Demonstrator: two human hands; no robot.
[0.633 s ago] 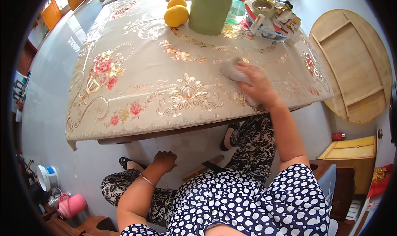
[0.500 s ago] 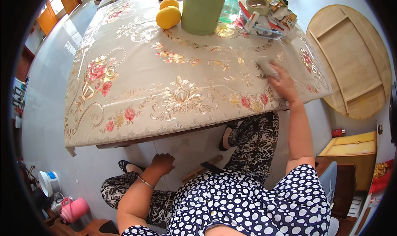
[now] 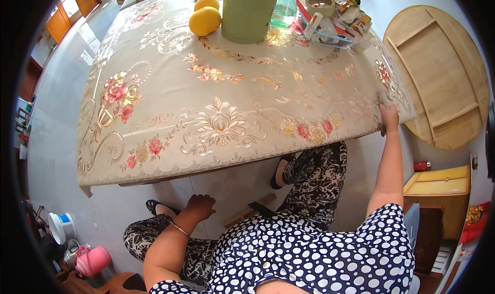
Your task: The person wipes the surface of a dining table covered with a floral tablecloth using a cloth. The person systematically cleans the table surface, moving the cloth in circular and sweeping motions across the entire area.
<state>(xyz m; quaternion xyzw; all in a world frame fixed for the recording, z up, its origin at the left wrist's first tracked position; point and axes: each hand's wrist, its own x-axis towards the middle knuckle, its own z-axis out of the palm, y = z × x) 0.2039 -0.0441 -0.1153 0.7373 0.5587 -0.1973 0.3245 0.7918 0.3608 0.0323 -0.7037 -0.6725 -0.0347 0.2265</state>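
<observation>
My right hand (image 3: 390, 115) is at the right edge of the table, closed on a greyish cloth (image 3: 382, 99) that is bunched against the tablecloth and partly hidden under the fingers. The cloth's colour blends with the beige tablecloth (image 3: 268, 100), which carries gold scrolls and red and yellow flowers. My left hand (image 3: 201, 207) hangs over my lap in front of the table's near edge. Its fingers are curled in, with nothing seen in them, and a bracelet (image 3: 180, 228) circles the wrist.
Toward the back stand two yellow round fruits (image 3: 204, 21), a green canister (image 3: 249, 14), a spray bottle (image 3: 284, 11) and a clear bin (image 3: 330, 37) of small items. A round wooden board (image 3: 438, 77) leans at the right. A pink jug (image 3: 94, 261) is at lower left.
My right hand has swept the cloth rightward and slightly nearer, from inside the tabletop to its right edge. The tabletop sits a little further left in view. My left hand stays almost still.
</observation>
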